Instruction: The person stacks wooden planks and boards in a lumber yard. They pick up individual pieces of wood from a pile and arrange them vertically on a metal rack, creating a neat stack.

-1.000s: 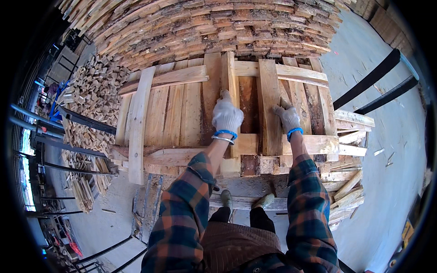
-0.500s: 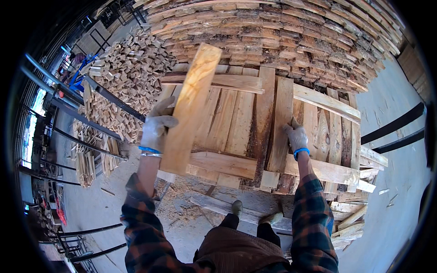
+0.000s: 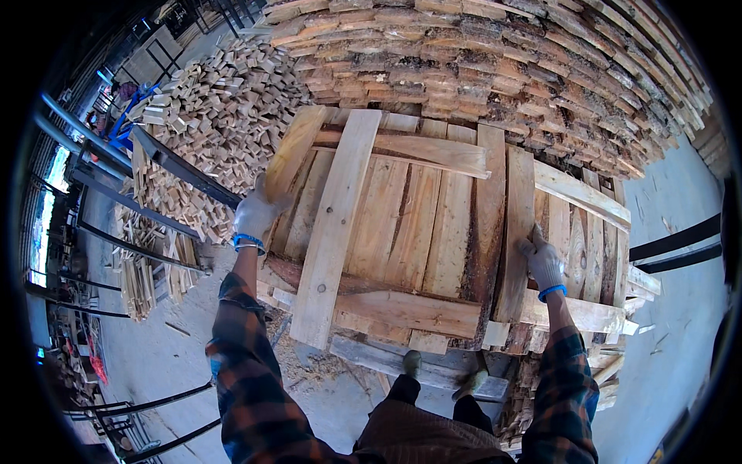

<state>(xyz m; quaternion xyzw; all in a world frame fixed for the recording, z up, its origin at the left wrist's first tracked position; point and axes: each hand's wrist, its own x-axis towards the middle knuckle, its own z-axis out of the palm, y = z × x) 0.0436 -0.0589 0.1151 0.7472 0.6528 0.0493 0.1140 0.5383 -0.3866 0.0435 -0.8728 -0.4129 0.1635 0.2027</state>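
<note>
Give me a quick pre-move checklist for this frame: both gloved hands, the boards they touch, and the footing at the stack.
1. Left hand on the left edge board: ok, glove sits at its lower end.
2. Right hand on the upright board: ok, fingers rest on its edge.
3. Gloves on both hands: ok.
4. Long pale plank settled on the stack: cannot tell; it lies slanted across the boards, its lower end past the front crosspiece.
5. Footing: cannot tell; shoes stand on a low plank among sawdust.
6. Loose offcut pile clear of the left arm: ok.
</note>
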